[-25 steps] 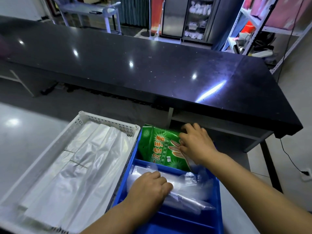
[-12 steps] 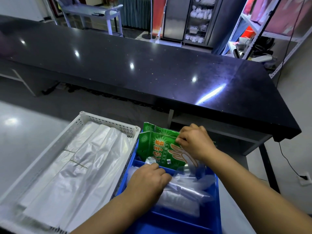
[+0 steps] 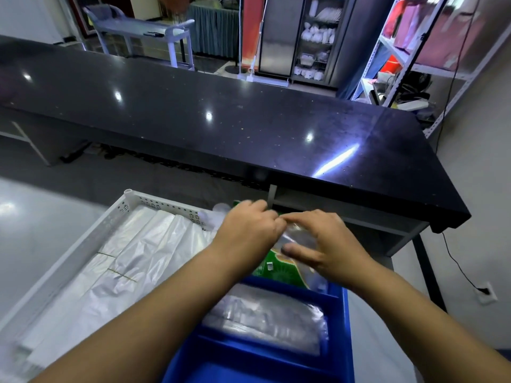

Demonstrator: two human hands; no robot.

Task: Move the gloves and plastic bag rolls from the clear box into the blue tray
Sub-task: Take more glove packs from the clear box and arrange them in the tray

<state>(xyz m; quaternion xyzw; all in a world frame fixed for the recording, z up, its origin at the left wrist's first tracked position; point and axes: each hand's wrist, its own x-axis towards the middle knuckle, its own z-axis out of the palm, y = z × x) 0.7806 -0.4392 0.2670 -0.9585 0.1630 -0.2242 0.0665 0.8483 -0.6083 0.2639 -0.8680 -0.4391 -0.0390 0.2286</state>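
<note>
The right hand [image 3: 323,246] may lose the slick clear packet [image 3: 300,235], spilling it past the blue tray's [image 3: 343,313] far compartment, where the green glove packet [image 3: 279,268] lies beneath. Its thumb and fingers curl round the packet. The left hand [image 3: 249,230], fingers curled, meets it fingertip to fingertip, its grip too blurred to tell.

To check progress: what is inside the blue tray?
In the blue tray, the middle compartment holds a clear plastic pack. The far one holds a green glove packet, mostly covered by the left hand, right hand and a clear wrap.
</note>
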